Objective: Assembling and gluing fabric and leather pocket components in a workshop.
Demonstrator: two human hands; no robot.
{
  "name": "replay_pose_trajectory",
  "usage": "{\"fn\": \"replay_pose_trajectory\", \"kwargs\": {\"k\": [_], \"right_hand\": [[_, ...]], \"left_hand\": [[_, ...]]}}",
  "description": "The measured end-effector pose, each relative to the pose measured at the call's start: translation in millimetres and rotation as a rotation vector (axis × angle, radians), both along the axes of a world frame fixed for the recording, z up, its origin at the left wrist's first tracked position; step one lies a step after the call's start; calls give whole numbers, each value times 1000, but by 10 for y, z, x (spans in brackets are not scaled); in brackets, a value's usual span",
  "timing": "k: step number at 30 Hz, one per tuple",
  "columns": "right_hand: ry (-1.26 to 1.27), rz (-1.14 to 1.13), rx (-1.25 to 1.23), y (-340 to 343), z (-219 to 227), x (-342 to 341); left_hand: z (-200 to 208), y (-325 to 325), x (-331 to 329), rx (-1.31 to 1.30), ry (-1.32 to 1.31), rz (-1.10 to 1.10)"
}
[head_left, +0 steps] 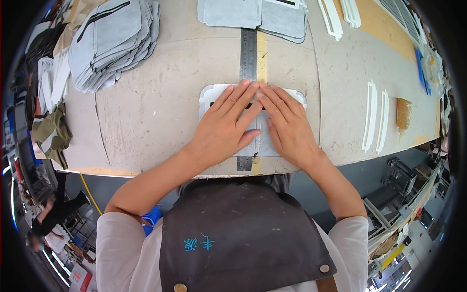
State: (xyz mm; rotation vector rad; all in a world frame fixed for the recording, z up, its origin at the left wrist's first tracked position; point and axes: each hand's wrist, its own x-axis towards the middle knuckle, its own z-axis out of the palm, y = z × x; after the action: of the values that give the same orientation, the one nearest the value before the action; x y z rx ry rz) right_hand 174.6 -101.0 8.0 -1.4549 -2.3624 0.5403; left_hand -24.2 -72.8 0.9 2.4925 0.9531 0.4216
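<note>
While I watch the left hand and right hand lie flat, fingers straight, grasping nothing, on the panel over the ruler, uneven pressure could shift its white strip.

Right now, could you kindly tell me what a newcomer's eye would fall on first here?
Probably the left hand and right hand, laid on a grey panel at the table's near middle, fingertips close together. Next might come the dark apron filling the lower middle. The thick stack of grey pieces at the table's upper left would also stand out.
</note>
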Motion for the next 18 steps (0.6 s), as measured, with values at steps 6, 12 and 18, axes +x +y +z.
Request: {"fn": "replay_pose_trajectory", "kwargs": {"k": [6, 12, 18], "right_hand": [[-80, 7, -17, -25, 53, -5], [-293, 58, -36, -71, 103, 181], [-311, 39, -74, -138, 127, 355]], "left_hand": [[-23, -45, -19, 28, 51, 5], [79, -48, -463, 22, 217, 113], [159, -33, -798, 34, 306, 56]]}}
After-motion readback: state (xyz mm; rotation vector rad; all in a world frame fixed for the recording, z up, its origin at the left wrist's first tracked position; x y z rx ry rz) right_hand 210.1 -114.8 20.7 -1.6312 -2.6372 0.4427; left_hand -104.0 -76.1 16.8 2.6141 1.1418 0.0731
